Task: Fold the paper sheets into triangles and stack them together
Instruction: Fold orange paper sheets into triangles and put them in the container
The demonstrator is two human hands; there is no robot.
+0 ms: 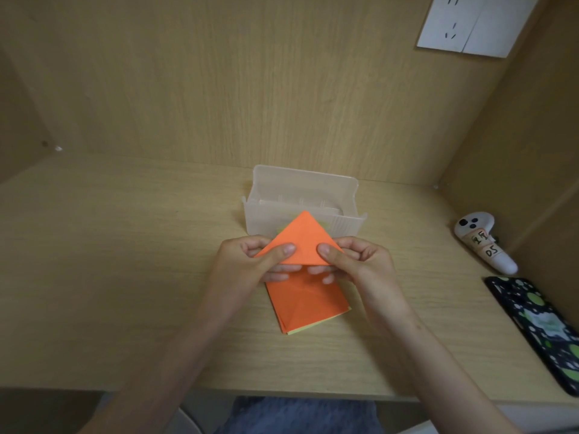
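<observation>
1. The person sits at a pale wood-grain desk (125, 245) set in an alcove. The back panel (219, 89) and the side wall on the right (532, 158) have the same wood finish.
2. A white socket plate (470, 23) is fixed high on the back panel, towards the right corner.
3. In the middle of the desk, near the back, stands a translucent plastic box (300, 195), open at the top.
4. In front of that box both hands hold up an orange paper triangle (302, 242), its point aimed away from the person and overlapping the box's front wall from where I stand.
5. The left hand (247, 261) pinches the triangle's left corner, thumb on top and fingers curled beneath.
6. The right hand (360, 261) grips the right corner the same way, thumb pressed on the orange face.
7. A sliver of yellow-green shows behind the triangle's upper edges. I cannot tell what it belongs to.
8. Just below the hands a stack of paper (308, 305) lies flat on the desk. It is creased orange on top, with a pale yellow edge peeking out along its near side. Its far end is hidden by the fingers.
9. Off to the right, near the side wall, a white handheld controller (482, 245) with handwritten labels lies on the desk.
10. Nearer the front edge on that side rests a phone (539, 327) in a black case with green blotches.
11. Blue denim (297, 415) shows under the desk's front edge.
</observation>
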